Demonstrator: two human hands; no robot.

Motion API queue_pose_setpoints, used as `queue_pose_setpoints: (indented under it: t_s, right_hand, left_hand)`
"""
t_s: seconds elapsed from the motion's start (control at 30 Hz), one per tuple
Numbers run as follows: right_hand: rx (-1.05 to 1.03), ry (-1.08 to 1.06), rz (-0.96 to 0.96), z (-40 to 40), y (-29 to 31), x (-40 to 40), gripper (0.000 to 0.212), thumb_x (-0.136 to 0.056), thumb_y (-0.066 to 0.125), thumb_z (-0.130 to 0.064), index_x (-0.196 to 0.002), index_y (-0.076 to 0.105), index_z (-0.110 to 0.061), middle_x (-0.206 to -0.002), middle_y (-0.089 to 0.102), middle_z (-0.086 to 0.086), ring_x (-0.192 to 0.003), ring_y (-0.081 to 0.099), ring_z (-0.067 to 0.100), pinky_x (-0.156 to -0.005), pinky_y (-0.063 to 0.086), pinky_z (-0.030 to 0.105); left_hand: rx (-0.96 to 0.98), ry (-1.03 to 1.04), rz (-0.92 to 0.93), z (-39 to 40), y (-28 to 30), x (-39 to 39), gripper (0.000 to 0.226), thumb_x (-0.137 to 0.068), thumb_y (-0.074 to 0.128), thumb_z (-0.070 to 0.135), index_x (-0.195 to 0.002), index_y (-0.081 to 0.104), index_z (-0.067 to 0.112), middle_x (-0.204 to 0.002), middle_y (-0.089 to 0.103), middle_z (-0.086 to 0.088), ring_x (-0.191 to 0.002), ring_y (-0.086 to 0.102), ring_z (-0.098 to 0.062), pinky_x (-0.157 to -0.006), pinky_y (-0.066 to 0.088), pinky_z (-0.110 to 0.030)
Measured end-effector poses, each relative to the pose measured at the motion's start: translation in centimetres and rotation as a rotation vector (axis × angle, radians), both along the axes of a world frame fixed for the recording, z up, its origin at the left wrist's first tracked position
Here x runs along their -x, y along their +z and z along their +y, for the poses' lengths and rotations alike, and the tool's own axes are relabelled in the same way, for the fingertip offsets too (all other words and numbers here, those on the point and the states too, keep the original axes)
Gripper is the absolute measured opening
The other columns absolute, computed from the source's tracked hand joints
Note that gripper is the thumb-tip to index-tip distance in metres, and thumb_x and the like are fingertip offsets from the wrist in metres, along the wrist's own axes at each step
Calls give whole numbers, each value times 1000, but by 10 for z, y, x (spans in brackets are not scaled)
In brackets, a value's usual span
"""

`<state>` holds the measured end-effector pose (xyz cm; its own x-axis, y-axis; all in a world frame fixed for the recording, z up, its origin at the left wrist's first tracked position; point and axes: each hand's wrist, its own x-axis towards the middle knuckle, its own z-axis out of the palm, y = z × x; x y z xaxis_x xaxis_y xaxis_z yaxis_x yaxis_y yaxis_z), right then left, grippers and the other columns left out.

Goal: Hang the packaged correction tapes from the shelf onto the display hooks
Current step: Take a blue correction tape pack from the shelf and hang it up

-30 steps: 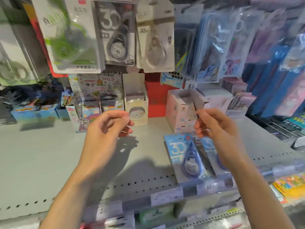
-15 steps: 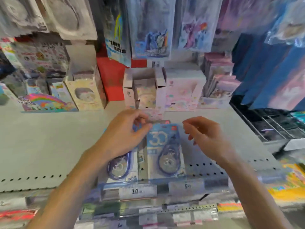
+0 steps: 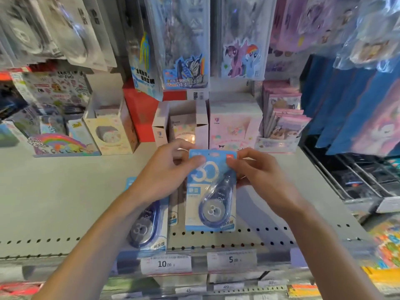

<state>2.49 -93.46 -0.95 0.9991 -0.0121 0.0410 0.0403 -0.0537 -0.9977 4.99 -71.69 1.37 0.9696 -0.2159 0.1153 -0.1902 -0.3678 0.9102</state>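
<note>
At the far left, a flat box with a rainbow print (image 3: 62,144) stood at the back of the grey metal shelf (image 3: 54,202), and next to it was a cream cardboard box with a round window (image 3: 109,132). The shelf surface was smooth and matte, with rows of small round holes near its front edge.

The left hand (image 3: 161,176) came in from the lower left. Its fingers (image 3: 194,159) were closed on the upper left corner of a packaged correction tape (image 3: 211,191), thumb on the front. Under the left wrist, a second packaged tape (image 3: 149,226) lay flat on the shelf near the front edge, partly covered by the arm. It had a dark blue, drop-shaped plastic body under a clear blister.

The held package was a light blue card, rectangular, with a big white "30" and a shiny clear blister over a blue translucent tape body. It was held upright in the middle, over the shelf, and its lower edge was close to the rows of holes.

The right hand (image 3: 263,180) gripped the upper right edge of the same card with pinched fingers (image 3: 232,163).

On the front rail below were two white paper price labels, "10.00" (image 3: 166,264) and "5.00" (image 3: 232,259). Behind the hands stood pale pink cardboard boxes (image 3: 234,122). At the right, glossy plastic bags (image 3: 355,100) hung down.
</note>
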Motion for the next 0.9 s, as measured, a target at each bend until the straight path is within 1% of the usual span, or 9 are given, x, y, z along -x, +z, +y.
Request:
queue_pose_setpoints:
  t_s: [0.07,0.17,0.33,0.4,0.47,0.63,0.7,0.8,0.9]
  right_hand:
    - [-40,-28,-49,2,12,-5,17,-99,69,-18,-83,65,-14,-70,77,1,-60,69,11,-60,59,26]
    - [-120,-99,-103,10,23,-13,13,-100,68,-18,-90,64,-11,-71,79,-1,-60,71,8,-59,59,24]
    - [-118,-58,-117,27,24,-19,13,-103,64,-17,-93,65,-9,-70,78,-3,-60,71,8,-58,59,24]
    - [0,-22,-117,25,15,-19,13,-104,62,-21,-100,67,-10,-76,78,-2,-65,72,8,-61,59,24]
    - [272,-18,-112,25,2,-14,20,-100,65,-31,-110,68,-14,-89,76,-3,-76,69,5,-73,55,25]
    - [780,102,-44,43,-30,5,83,-77,79,-62,-144,51,-22,-126,47,-8,-123,48,12,-104,39,24]
    - [804,138,-68,40,-33,7,87,-79,84,-51,-150,44,-21,-132,43,-6,-130,45,15,-109,37,25]
    - [767,178,-36,21,-27,8,79,-86,79,-32,-153,39,-24,-133,43,-9,-132,46,17,-104,37,22]
    - [793,126,-9,12,-29,13,79,-85,80,-39,-152,40,-28,-132,46,-9,-128,47,16,-109,43,32]
  left_hand:
    - [120,26,21,-2,5,2,26,-93,74,30,-114,68,17,-96,81,-10,-92,76,-20,-79,59,-32]
    - [261,-50,98,-1,7,7,47,-82,75,37,-121,65,12,-103,82,0,-97,78,-11,-77,56,-16]
    - [312,-22,94,14,-1,9,64,-65,84,34,-120,62,13,-105,82,-5,-95,78,-20,-76,64,-33]
    - [332,37,68,24,-5,9,61,-64,85,33,-118,63,17,-103,82,-4,-90,79,-17,-69,63,-31]
    - [376,103,46,33,-8,9,54,-66,85,32,-113,62,19,-98,82,-2,-84,79,-14,-63,61,-27]
    - [411,218,0,43,-18,7,33,-82,84,18,-106,63,25,-88,82,4,-76,77,-7,-57,56,-18]
    - [418,233,-5,44,-22,6,33,-82,85,18,-107,63,25,-90,82,4,-78,78,-8,-57,57,-20]
    - [436,242,6,43,-23,7,36,-82,85,21,-108,61,25,-93,82,4,-82,79,-13,-58,61,-26]
    - [438,244,-7,38,-23,9,42,-82,87,22,-114,60,23,-94,82,8,-81,79,-11,-56,58,-21]
